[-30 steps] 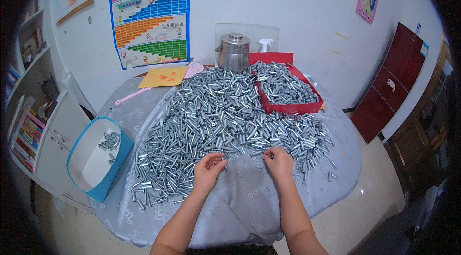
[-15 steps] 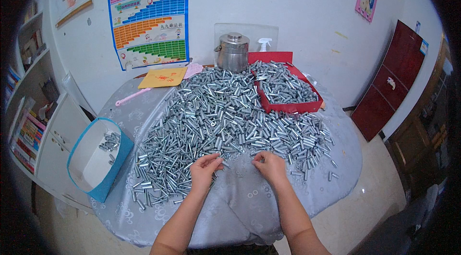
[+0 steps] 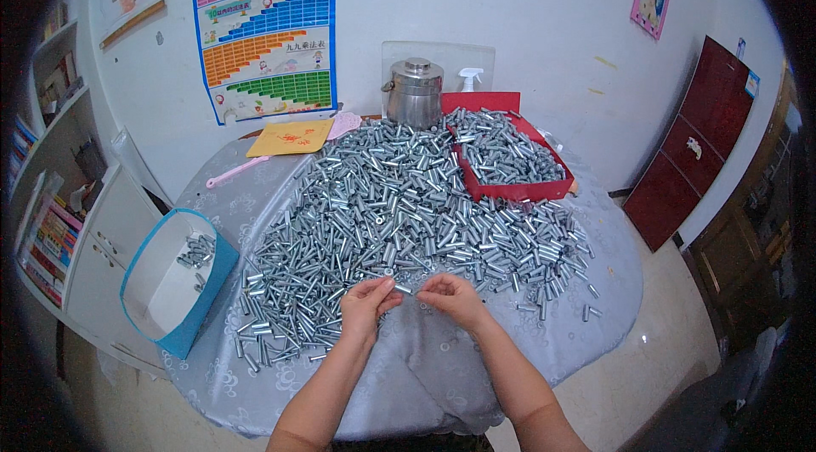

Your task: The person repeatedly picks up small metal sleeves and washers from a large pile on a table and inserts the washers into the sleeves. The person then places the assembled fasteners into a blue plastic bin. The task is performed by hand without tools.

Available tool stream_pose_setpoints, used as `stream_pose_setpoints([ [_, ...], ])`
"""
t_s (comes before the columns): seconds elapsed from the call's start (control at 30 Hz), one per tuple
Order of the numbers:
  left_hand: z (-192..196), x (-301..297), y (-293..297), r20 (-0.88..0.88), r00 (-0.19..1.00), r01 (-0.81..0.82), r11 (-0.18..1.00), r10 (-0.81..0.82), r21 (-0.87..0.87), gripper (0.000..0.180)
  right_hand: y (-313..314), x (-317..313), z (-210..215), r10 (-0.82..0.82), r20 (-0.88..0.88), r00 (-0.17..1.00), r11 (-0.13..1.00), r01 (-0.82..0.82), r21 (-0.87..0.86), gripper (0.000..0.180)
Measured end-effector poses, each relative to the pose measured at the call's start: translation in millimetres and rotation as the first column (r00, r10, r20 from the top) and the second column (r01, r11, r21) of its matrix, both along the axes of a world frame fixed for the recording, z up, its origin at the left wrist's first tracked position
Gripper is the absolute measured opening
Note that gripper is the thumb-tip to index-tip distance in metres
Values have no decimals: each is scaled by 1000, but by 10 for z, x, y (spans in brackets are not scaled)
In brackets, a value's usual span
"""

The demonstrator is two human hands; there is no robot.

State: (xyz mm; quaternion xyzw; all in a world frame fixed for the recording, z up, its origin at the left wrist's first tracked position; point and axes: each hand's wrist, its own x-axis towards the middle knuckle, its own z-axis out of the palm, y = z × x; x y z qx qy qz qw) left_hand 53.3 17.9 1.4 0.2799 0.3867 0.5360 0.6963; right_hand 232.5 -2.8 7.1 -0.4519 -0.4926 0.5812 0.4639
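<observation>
Before me spreads a big heap of short silvery metal tubes. At its near edge, my left hand is closed, pinching one metal tube that juts out to the right between thumb and forefinger. My right hand is closed in a pinch beside that tube's free end. Whatever its fingertips hold, if anything, is too small to make out. Whether those fingertips touch the tube I cannot tell.
A red box full of similar pieces stands at the back right. At the left, a blue-and-white bin holds several pieces. Behind the heap are a steel canister, a spray bottle and a yellow envelope.
My right hand has moved left, its fingertips now close to my left hand. The tube in my left hand has swung to point more toward the right.
</observation>
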Motion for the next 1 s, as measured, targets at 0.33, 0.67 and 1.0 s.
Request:
stream_pose_setpoints([
  [0.33, -49, -7, 3, 117, 993, 10, 999, -4, -49, 16, -41, -145, -7, -251, 150, 956, 933, 198, 299, 12],
  [0.67, 35, 1, -44, -71, 982, 175, 984, -177, -24, 15, -14, -80, 28, -192, 47, 980, 952, 175, 252, 16],
  [1.0, -1, -38, 16, 6, 997, 76, 997, -76, 6, 16, -44, 166, 111, -357, 732, 581, 880, -54, 472, 18],
])
